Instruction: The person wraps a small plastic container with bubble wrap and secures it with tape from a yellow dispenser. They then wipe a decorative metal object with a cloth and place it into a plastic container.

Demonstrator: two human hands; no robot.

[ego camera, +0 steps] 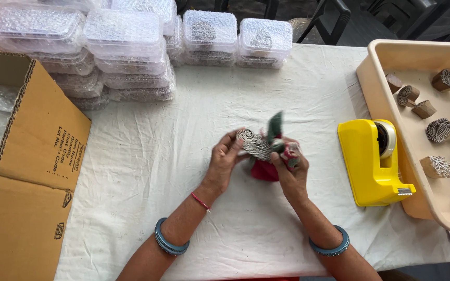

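From the head camera, the left hand [224,158] and right hand [289,169] both gripped a carved printing block [254,144] with red-green cloth [267,167], left of the yellow tape dispenser [372,162]. Wrapping seemed underway; next, the cloth likely needed folding snugly around.

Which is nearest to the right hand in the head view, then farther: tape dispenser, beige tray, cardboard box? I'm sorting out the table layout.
From the right hand:
1. Yellow tape dispenser, just to its right.
2. Beige tray, beyond the dispenser, right edge.
3. Cardboard box, far left.
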